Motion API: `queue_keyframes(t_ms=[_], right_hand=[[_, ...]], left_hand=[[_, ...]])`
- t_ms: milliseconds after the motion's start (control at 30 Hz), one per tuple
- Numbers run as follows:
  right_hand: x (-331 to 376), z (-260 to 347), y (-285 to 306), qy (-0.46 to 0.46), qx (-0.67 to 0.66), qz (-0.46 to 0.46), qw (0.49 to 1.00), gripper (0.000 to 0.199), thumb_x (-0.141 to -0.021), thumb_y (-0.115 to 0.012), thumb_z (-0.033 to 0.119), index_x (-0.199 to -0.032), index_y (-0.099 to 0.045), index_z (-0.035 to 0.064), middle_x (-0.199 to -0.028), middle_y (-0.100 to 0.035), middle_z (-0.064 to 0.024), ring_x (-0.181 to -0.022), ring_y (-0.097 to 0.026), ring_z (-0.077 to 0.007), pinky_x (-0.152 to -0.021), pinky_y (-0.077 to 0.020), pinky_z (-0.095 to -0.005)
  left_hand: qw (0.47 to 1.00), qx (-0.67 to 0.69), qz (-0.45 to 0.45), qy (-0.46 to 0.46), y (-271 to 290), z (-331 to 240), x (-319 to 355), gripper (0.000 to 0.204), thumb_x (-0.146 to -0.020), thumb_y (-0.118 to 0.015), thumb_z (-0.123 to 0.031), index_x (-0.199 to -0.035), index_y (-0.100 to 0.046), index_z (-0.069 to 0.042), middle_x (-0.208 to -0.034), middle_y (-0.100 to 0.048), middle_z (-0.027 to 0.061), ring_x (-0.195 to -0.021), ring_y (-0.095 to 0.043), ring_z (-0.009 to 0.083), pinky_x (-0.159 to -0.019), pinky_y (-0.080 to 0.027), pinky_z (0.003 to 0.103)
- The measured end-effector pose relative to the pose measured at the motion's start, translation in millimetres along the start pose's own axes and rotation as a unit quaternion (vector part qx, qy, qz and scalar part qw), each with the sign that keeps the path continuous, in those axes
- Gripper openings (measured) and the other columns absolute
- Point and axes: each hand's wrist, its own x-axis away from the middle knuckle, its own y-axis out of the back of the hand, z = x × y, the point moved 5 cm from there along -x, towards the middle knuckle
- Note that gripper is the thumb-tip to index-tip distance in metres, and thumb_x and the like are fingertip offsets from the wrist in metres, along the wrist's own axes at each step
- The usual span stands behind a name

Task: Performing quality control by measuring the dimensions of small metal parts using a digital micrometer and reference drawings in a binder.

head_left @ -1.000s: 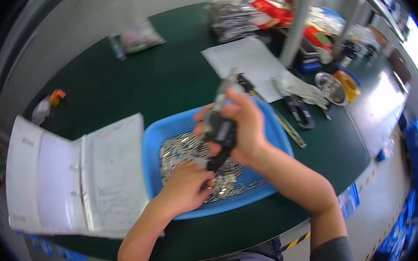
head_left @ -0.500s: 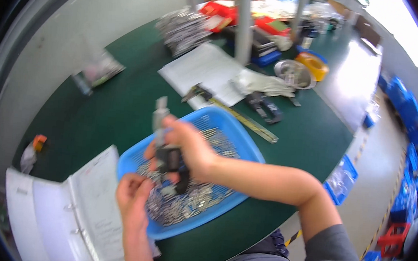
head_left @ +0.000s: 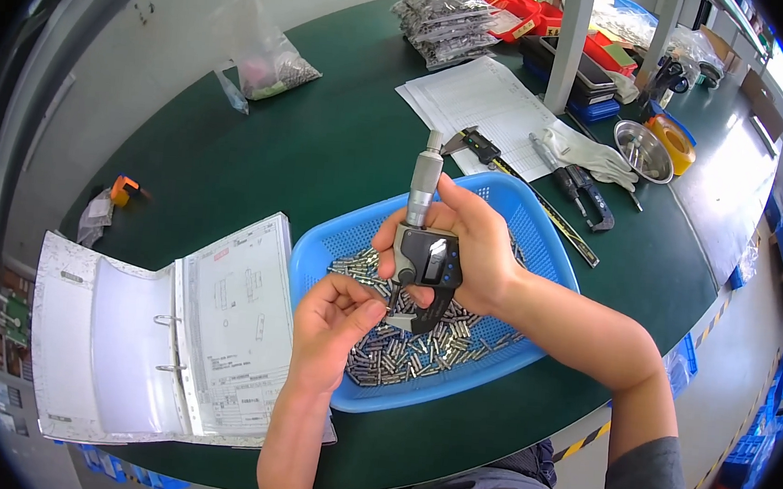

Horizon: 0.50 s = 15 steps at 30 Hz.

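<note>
A digital micrometer [head_left: 429, 258] with a grey thimble at its top is gripped by my right hand [head_left: 479, 242], above a blue plastic basket [head_left: 317, 250]. My left hand [head_left: 335, 323] is closed in a pinch beside the micrometer's jaws. What it pinches is small and mostly hidden by the fingers, so I cannot name it surely. Many short metal pins [head_left: 401, 360] lie loose in the basket under both hands.
Left of the basket lies an open ring binder [head_left: 229, 324] with a drawing. Beyond it are a digital caliper [head_left: 482, 146], a second micrometer [head_left: 584, 191], white gloves [head_left: 591, 156], a metal bowl [head_left: 642, 152], paper sheets [head_left: 486, 96] and bagged parts [head_left: 446, 23].
The view has swung, so the table's things sit further right and higher. Blur has gone. Both hands stay together over the basket, the micrometer still in my right hand.
</note>
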Motion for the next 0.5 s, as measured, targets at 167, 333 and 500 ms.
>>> queue_keyframes(t_ms=[167,333,500], right_hand=[[-1.0,-1.7,-1.0,0.002,-0.007,0.005,1.0,0.068,-0.084,-0.017,0.055,-0.085,-0.055,-0.0017,-0.071,-0.058,-0.0145,-0.044,-0.048,-0.0175,-0.041,-0.0395,-0.0247],[-5.7,-1.1,-1.4,0.008,0.035,-0.002,0.999,0.068,-0.082,-0.022,0.058,-0.083,-0.055,-0.0011,-0.069,-0.058,-0.0131,-0.045,-0.049,-0.0159,-0.04,-0.039,-0.0235],[0.3,4.9,6.6,0.007,0.004,-0.029,1.0,0.068,-0.08,-0.024,0.06,-0.082,-0.056,-0.0003,-0.067,-0.058,-0.0118,-0.042,-0.048,-0.0154,-0.039,-0.0376,-0.0228]], left_hand=[[1.0,-0.004,0.004,0.008,-0.1,-0.3,0.9,0.016,-0.075,-0.062,-0.002,-0.082,-0.048,-0.002,-0.081,-0.056,0.0058,-0.074,-0.051,0.0084,-0.065,-0.041,0.019],[1.0,-0.011,0.008,0.006,2.7,-2.5,-2.0,0.015,-0.074,-0.062,-0.002,-0.081,-0.048,-0.002,-0.081,-0.056,0.0059,-0.074,-0.051,0.0083,-0.065,-0.041,0.019],[1.0,-0.012,0.003,0.004,-3.3,2.2,-7.3,0.016,-0.071,-0.062,-0.001,-0.081,-0.049,-0.002,-0.079,-0.055,0.0055,-0.073,-0.051,0.0103,-0.065,-0.041,0.021]])
